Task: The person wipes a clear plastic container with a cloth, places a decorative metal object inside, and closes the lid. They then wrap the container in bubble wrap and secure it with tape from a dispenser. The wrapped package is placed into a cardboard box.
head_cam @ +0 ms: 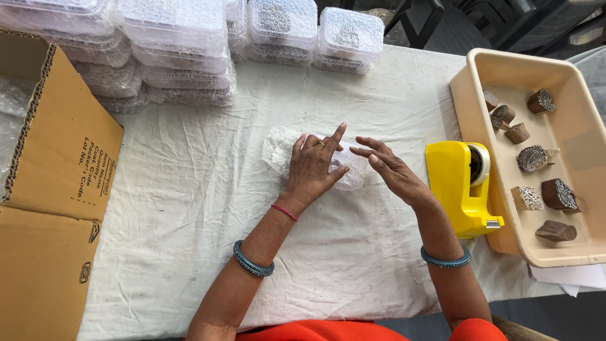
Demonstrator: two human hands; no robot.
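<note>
White cloth [189, 189] covers the table. Left hand [314, 165] rests palm down on a small bubble-wrapped bundle [281, 148], index finger raised; what the wrap encloses cannot be made out. Right hand [390, 167] hovers just beside the bundle's right end, fingers spread and empty. Yellow tape dispenser [459, 186] stands near the right hand, touching the side of a beige plastic tub [476, 129] that holds several carved wooden printing blocks [533, 158]. Stacks of clear plastic boxes [183, 44] line the far edge. Open cardboard carton [50, 164] sits at the left.
</note>
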